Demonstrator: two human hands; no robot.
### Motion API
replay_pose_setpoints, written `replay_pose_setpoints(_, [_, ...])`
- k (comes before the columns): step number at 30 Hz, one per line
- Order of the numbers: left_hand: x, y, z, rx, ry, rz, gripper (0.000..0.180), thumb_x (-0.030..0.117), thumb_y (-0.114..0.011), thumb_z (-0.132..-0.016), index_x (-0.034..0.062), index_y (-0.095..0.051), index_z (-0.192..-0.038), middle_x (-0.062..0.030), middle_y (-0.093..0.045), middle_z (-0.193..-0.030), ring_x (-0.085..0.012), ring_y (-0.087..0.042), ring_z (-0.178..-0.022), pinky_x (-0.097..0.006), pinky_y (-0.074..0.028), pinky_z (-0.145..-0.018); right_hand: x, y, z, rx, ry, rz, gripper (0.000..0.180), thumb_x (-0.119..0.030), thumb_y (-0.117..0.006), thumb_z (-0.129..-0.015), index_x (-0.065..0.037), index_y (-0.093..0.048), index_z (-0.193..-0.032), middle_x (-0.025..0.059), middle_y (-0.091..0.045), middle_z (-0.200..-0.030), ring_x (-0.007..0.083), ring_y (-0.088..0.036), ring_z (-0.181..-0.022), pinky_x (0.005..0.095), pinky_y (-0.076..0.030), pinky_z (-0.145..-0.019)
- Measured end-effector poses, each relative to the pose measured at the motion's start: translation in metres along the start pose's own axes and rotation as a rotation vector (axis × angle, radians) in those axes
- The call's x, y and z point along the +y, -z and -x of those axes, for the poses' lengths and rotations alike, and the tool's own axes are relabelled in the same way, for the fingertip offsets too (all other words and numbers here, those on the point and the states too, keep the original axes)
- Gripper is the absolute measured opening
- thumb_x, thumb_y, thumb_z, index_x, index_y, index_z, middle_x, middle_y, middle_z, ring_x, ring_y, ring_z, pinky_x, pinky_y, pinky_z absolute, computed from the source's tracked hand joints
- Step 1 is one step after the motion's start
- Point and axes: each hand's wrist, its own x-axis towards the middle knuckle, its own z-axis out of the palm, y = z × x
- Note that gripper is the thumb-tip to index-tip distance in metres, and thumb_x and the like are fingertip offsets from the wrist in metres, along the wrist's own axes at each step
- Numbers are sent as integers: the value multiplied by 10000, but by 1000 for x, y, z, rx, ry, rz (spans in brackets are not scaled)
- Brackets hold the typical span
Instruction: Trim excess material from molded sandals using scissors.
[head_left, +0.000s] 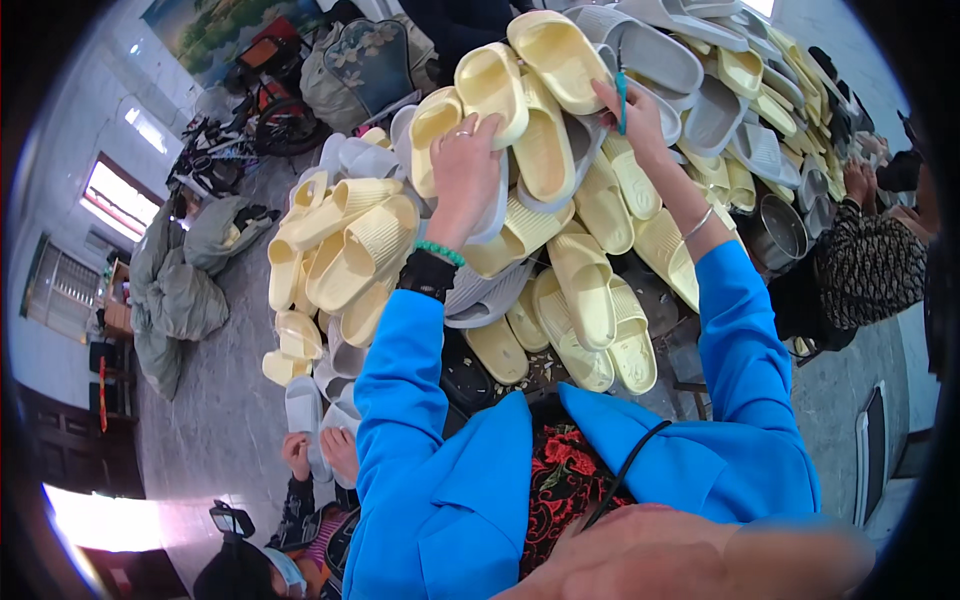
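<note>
Both my arms reach forward over a big heap of slide slippers. My left hand point(467, 170) is closed on the near end of a pale yellow slipper point(490, 82), fingers curled over its edge. In my right hand point(640, 120) is a small teal-handled tool point(622, 105) with a thin dark tip pointing away from me; its exact kind is hard to make out. The fingertips of that hand meet the near edge of another yellow slipper point(553, 58) on top of the heap. More yellow slippers point(580, 290) lie below my hands.
Grey slippers point(650, 50) mix into the heap, and a yellow stack point(350, 250) stands left. A metal pot point(777, 235) sits right. One person's hands point(320, 455) hold a grey slipper at lower left; another person point(870, 260) works at right. Cloth sacks point(185, 290) lie left.
</note>
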Motion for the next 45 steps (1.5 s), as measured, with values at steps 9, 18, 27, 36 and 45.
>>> replay_pose_setpoints(9, [4,7,18,24,28,-26,646,191,-720,-754,94,-454,-1335,-199,-499,-1337,-339,-489,-1209,-460,-315,-1053,12,15,8,-36,143,-114,369,-423,-672,-871,-61,-691,-936,20,-645,-748,69,-560,-633,226,-451,-590])
replay_pose_setpoints(18, [7,83,86,28,-20,56,451,182,-708,-773,52,-575,-1184,-163,-592,-1222,-329,-567,-1094,-424,-414,-946,-23,30,85,-115,223,-142,239,-238,-657,-905,-4,-615,-874,27,-627,-737,65,-497,-612,211,-372,-562])
replay_pose_setpoints(27, [-183,167,141,-119,207,-181,470,200,-737,-753,31,-603,-1171,-154,-637,-1156,-318,-599,-1065,-390,-462,-923,-6,-18,209,-636,-165,-79,138,-78,-689,-849,-35,-589,-934,4,-635,-762,46,-545,-656,189,-411,-586])
replay_pose_setpoints(36, [-274,112,93,-655,363,236,963,425,-827,-626,-25,-428,-1378,-201,-536,-1295,-317,-542,-1178,-363,-421,-1000,-2,-61,268,-617,-336,-148,154,-80,-696,-848,-39,-570,-925,7,-625,-767,73,-609,-712,206,-465,-611])
replay_pose_setpoints(45, [-265,74,93,-544,202,299,313,249,-697,-729,24,-646,-939,-131,-602,-799,-260,-601,-737,-355,-460,-667,-4,-61,283,-507,-415,-141,155,-91,-694,-859,-26,-565,-915,24,-632,-755,72,-608,-695,203,-467,-593])
